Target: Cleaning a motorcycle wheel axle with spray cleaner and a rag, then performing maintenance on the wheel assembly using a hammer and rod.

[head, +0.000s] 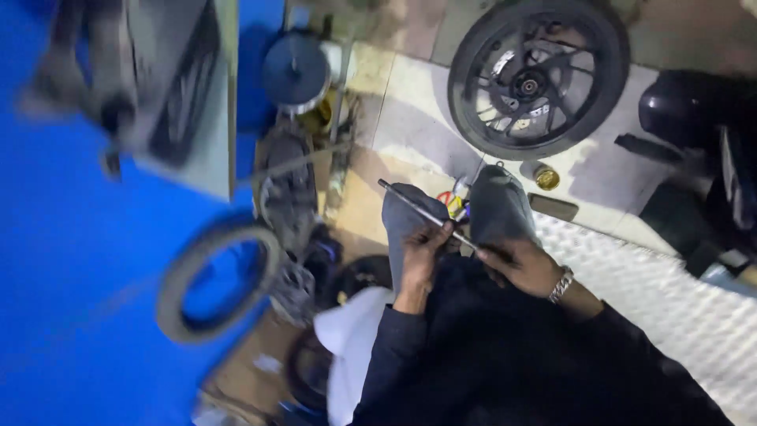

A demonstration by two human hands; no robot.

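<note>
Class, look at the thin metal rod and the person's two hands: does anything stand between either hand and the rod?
Nothing visible does. The left hand and the right hand both already touch the metal rod, which slants up to the left over the person's knees.

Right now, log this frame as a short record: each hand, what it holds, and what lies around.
Left hand: grips the metal rod near its lower end
Right hand: closed at the rod's lower end, bracelet on the wrist
Rod: thin, slanted, upper end pointing up-left
Wheel: black, spoked, lying flat on the floor ahead
Loose tyre: on the left, blurred
Small tin: round, golden, near the wheel
Textured mat: white, at the right
</note>
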